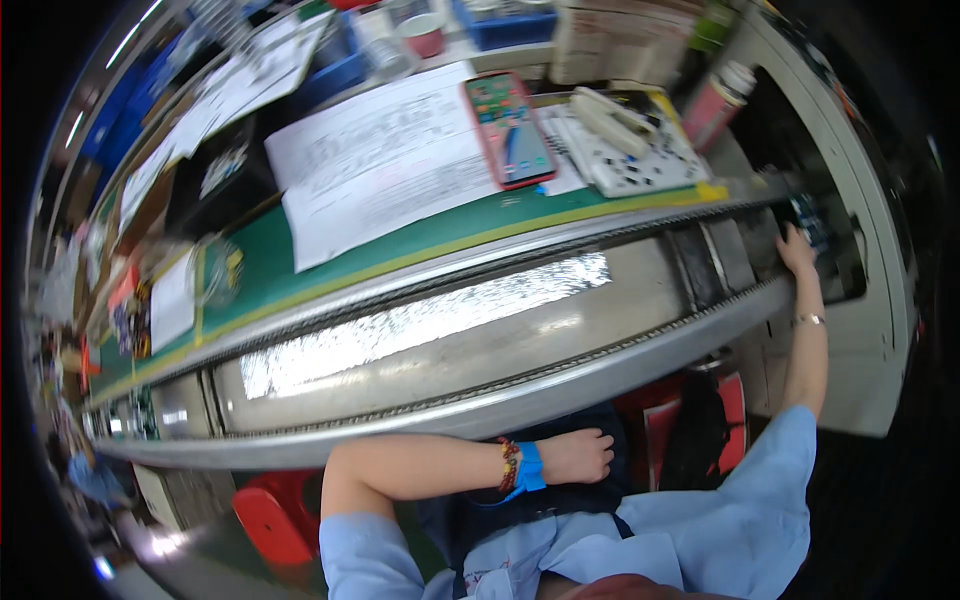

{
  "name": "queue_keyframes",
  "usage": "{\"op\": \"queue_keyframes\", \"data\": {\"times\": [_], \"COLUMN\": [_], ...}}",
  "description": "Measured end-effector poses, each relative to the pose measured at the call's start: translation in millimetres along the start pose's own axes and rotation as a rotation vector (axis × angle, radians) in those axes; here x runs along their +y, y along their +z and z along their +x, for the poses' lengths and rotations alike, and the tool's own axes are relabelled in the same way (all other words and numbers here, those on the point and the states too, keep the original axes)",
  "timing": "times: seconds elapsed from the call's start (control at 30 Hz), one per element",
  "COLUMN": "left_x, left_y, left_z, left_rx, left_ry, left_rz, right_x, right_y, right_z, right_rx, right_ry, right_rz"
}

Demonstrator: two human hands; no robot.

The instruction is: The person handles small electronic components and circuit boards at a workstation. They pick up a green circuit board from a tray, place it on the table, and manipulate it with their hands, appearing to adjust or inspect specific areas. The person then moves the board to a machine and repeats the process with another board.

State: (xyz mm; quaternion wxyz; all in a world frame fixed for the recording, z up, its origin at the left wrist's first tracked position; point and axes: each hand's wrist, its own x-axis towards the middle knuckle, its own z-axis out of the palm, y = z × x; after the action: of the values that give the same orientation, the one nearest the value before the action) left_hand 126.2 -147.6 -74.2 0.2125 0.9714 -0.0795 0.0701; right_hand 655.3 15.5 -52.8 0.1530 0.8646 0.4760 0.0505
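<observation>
My right hand (797,250) reaches out to the far right, at the opening of a pale machine. Its fingers are at the near edge of a small green circuit board (808,218) and look closed on it; part of the grip is hidden. Across my lap rests my left hand (578,456), its fingers curled in with nothing visible in them. A blue strap (529,466) and a beaded bracelet (510,465) circle the left wrist. Between me and the green bench runs a conveyor (470,350) with chain-lined metal rails, and its right end meets the machine.
The pale machine housing (850,345) borders the right side. Behind the conveyor, the bench holds printed sheets (385,150), a red-cased phone (508,130), a white tray (640,165) of small dark parts and a pink-and-white bottle (720,105). A red stool (275,520) stands below left.
</observation>
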Motion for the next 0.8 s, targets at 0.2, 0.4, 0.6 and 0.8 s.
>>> {"op": "queue_keyframes", "data": {"times": [0.2,0.4,0.6,0.8], "left_x": [4.9,-4.3,2.5,-35.5], "left_y": [25.1,9.1,-41.0,-119.4], "left_z": [-1.2,7.2,18.9,-31.8], "left_rx": [0.114,0.158,0.551,0.839], "left_ry": [-0.010,0.131,0.011,-0.075], "left_rz": [0.053,-0.054,-0.391,0.296], "right_x": [-78.2,-200.1,-325.5,-365.4], "right_y": [-62.4,-129.9,-175.7,-191.3], "right_z": [-39.9,-136.2,-234.2,-262.8], "right_rx": [0.596,0.671,0.409,0.240], "right_ry": [-0.355,-0.796,-1.259,-1.412], "right_rz": [0.297,0.637,0.967,1.080]}}
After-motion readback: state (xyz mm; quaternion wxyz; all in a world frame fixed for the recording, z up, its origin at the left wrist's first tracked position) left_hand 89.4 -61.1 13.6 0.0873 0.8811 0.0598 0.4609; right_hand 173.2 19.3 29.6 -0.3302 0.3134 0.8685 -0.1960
